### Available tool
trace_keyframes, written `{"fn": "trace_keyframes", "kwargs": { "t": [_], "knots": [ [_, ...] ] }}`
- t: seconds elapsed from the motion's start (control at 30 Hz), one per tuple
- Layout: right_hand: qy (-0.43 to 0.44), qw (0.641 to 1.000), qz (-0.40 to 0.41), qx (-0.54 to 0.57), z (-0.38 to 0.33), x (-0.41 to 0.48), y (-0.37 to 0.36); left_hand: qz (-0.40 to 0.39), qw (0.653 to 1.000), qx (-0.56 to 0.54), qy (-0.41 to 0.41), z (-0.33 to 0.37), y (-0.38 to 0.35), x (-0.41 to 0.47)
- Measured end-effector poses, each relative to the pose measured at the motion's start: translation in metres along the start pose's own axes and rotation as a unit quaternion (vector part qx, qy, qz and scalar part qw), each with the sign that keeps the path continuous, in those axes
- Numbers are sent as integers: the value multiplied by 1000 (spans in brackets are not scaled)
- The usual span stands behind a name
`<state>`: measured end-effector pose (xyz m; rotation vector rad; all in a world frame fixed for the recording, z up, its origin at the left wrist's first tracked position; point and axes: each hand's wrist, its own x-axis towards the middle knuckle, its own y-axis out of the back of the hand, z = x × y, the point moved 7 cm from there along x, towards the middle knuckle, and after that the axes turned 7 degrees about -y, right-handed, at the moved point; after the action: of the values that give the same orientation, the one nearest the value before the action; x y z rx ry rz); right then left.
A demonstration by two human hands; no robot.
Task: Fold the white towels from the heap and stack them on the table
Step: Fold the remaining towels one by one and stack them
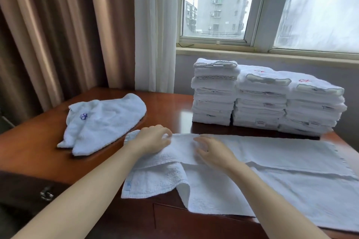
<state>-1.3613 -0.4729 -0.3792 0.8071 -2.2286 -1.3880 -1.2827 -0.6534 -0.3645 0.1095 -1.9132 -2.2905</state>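
A long white towel (272, 163) lies spread across the near half of the wooden table (35, 141), folded lengthwise, with its left end doubled back. My left hand (153, 137) rests on the towel's far left edge, fingers curled over the fold. My right hand (211, 151) lies just to the right of it on the same fold, fingers bent and touching the cloth. Three stacks of folded white towels (266, 101) stand at the back right under the window. A loose white towel with a blue mark (101, 120) lies crumpled at the left.
Brown and white curtains hang behind the table at the left. A window sill (252, 54) runs behind the stacks. A drawer handle (46, 194) shows on the table's left front. Bare wood lies between the crumpled towel and the stacks.
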Motion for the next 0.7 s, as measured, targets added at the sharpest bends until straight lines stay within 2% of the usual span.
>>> {"fn": "trace_keyframes", "kwargs": {
  "t": [0.13, 0.27, 0.33, 0.43, 0.57, 0.7],
  "knots": [
    [-9, 994, -61, -91, 7, 10, -25, 40, 999, -8, -22, -7, -16, 11],
    [-20, 994, -37, -103, 22, 23, -24, 181, 980, -63, -54, -2, -9, 17],
    [-24, 994, -22, -107, 28, 26, -22, 254, 963, -56, -66, 4, -2, 14],
    [-30, 994, -12, -106, 36, 26, -21, 306, 949, -50, -56, 4, 6, 6],
    [-30, 996, 7, -83, 32, 21, -14, 323, 943, -77, 32, -26, 9, -22],
    [13, 998, 54, -8, 1, 17, -4, 236, 953, -73, 176, -56, -5, -51]
  ]
}}
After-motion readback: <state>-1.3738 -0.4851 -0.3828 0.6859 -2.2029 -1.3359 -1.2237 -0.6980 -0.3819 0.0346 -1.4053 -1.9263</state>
